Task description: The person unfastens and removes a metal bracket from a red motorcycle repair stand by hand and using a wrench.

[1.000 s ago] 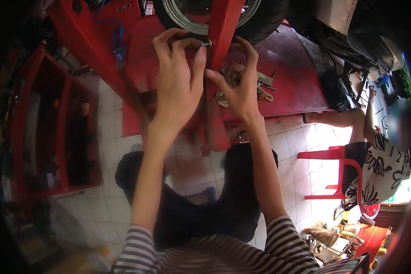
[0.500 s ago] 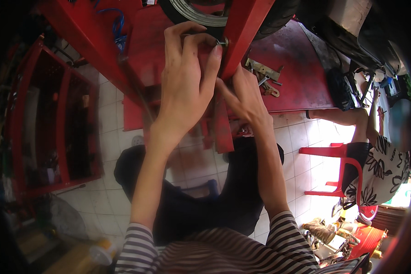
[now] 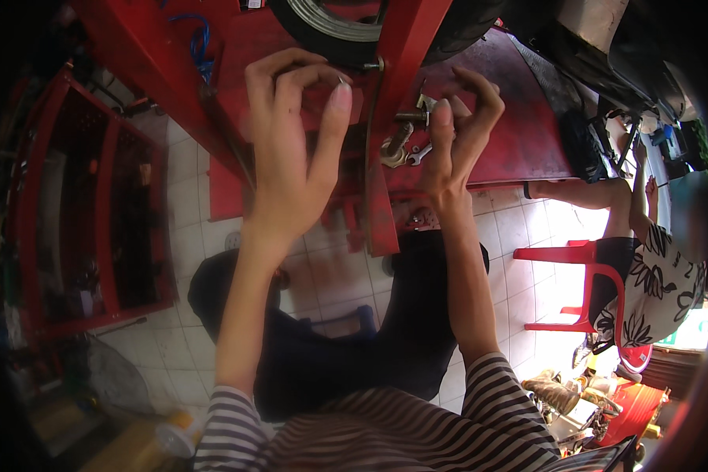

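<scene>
My left hand [image 3: 295, 130] is raised left of a slanted red metal post [image 3: 407, 49], with loosely curled fingers and the thumb apart from the palm. Its thumb tip and index fingertip come close together; a small glint shows there, too small to name. A thin bolt [image 3: 372, 66] juts from the post's left side, not touched by the hand. To the right of the post, my right hand [image 3: 458, 138] is open, its fingers bent and spread. Beside its thumb is a short metal rod [image 3: 410, 116]. A wrench [image 3: 420, 153] and other metal parts lie just beyond on the red surface [image 3: 519, 118].
A wheel with a tyre [image 3: 326, 31] stands at the far side. At left is a red open-fronted cabinet [image 3: 106, 212]. Another person [image 3: 645, 291] sits at right by a red plastic chair [image 3: 562, 252]. Metal parts [image 3: 562, 401] are heaped at lower right.
Both hands have come away from the post: the left moved left off the bolt, the right moved right with its fingers spreading. The bolt and the wrench are now more exposed.
</scene>
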